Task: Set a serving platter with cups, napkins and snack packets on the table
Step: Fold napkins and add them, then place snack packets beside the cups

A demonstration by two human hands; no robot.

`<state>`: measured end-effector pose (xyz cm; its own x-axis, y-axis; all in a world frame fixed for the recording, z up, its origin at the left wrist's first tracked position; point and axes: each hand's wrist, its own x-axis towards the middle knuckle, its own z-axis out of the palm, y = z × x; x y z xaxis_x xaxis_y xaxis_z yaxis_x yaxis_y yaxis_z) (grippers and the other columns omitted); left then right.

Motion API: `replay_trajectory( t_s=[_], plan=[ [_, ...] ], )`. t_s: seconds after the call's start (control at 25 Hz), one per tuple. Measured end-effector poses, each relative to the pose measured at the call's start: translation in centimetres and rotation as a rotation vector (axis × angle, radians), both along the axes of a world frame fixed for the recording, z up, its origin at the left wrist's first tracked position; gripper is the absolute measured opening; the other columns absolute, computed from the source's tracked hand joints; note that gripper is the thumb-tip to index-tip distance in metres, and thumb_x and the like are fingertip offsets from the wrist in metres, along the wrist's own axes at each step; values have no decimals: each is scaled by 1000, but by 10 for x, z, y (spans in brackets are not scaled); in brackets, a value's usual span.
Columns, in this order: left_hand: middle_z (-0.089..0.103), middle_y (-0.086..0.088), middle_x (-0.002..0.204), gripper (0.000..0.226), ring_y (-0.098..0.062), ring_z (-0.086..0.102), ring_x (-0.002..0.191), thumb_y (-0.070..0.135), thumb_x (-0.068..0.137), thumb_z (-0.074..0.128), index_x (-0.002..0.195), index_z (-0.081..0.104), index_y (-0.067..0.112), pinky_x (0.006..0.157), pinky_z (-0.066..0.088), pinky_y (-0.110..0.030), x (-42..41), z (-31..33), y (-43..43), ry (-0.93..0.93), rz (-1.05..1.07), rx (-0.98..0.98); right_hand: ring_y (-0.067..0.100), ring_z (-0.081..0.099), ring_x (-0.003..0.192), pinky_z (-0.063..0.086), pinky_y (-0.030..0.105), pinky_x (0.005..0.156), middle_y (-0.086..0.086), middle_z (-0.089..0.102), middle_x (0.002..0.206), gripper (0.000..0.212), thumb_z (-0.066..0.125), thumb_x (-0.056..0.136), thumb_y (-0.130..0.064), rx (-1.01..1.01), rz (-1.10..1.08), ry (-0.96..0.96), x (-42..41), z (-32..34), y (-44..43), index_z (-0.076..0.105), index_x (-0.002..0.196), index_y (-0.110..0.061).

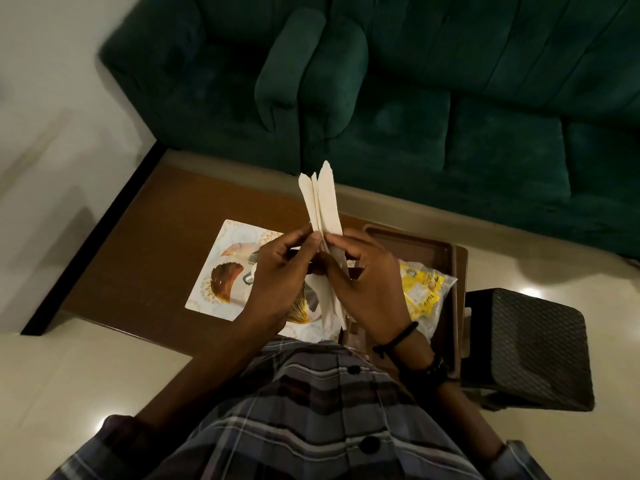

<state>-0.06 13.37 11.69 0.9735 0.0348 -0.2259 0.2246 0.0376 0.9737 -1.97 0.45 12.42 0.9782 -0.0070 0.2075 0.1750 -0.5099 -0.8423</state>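
Note:
Both hands pinch a pleated white napkin (322, 202) at its middle, above the table. My left hand (281, 282) grips it from the left, my right hand (367, 282) from the right; the folds fan upward and hang down below the fingers. Under the hands lies a white decorated platter (214, 271) holding cups with brown-gold patterns (223, 282), partly hidden by my left hand. A clear bag of yellow snack packets (424, 292) rests in a brown tray (415, 244) to the right.
The brown wooden table (156, 244) stands on a glossy tiled floor. A dark green sofa (415, 98) fills the far side. A dark mesh-top stool (530, 344) sits just right of the table.

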Motion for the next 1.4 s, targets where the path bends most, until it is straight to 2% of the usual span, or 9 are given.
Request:
replay_trajectory(
  t_s=[0.16,0.32,0.52,0.6,0.68,0.92,1.12,1.32,1.4],
  plan=[
    [76,13,90,17,-12,73,83,22,90,62,103,70,29,67,56,-19,1,0,1,-26,-10,16,6,66,102,57,26,86,-8,69,107,24,65,89,-7,210,21,34,-1,4,-3,70,110,-18],
    [74,5,102,32,-15,72,87,23,85,69,117,68,20,72,59,-25,2,-1,1,-71,-46,131,-7,65,96,52,10,80,-20,66,105,32,63,88,-2,264,-15,58,-2,3,-4,65,110,-25],
    [72,10,99,28,-7,71,82,16,86,67,113,68,20,62,53,-11,2,0,1,-127,3,218,-8,63,97,51,7,74,-34,62,108,32,61,87,0,208,-78,67,2,-5,-4,60,119,-5],
    [70,14,97,27,-1,70,81,16,86,67,112,66,24,60,52,-8,2,3,0,-144,-4,235,-1,66,95,52,9,73,-16,67,110,33,62,88,-1,187,-125,42,1,-5,-5,57,119,-11],
    [71,8,101,28,-4,71,82,19,86,67,114,67,20,64,54,-11,1,4,-1,-146,-23,245,5,68,99,56,14,76,-3,69,114,38,62,88,-4,178,-137,32,0,-3,-4,53,123,-14],
    [72,8,99,22,-6,72,82,15,90,63,111,67,22,66,57,-17,4,2,-1,-105,-36,178,2,66,105,59,28,79,-6,65,123,44,62,90,-11,155,-103,17,-1,1,1,48,130,-20],
    [73,8,100,22,-9,72,85,24,88,64,110,68,24,72,59,-23,3,1,-1,-58,-22,147,0,66,104,57,17,74,-6,68,120,47,67,88,-18,131,-117,32,-2,2,5,50,131,-18],
    [73,4,105,31,-15,71,92,30,85,68,114,68,20,77,60,-31,3,3,-1,-61,-45,166,-18,62,92,53,9,72,-39,63,94,40,68,87,-17,249,-155,104,0,0,0,54,124,-19],
    [72,3,105,24,-16,70,94,20,87,67,111,67,22,78,60,-33,4,2,1,-61,-30,163,-12,65,93,54,10,74,-26,63,108,42,68,86,-13,298,-191,129,0,-1,-1,54,126,-16]
  ],
)
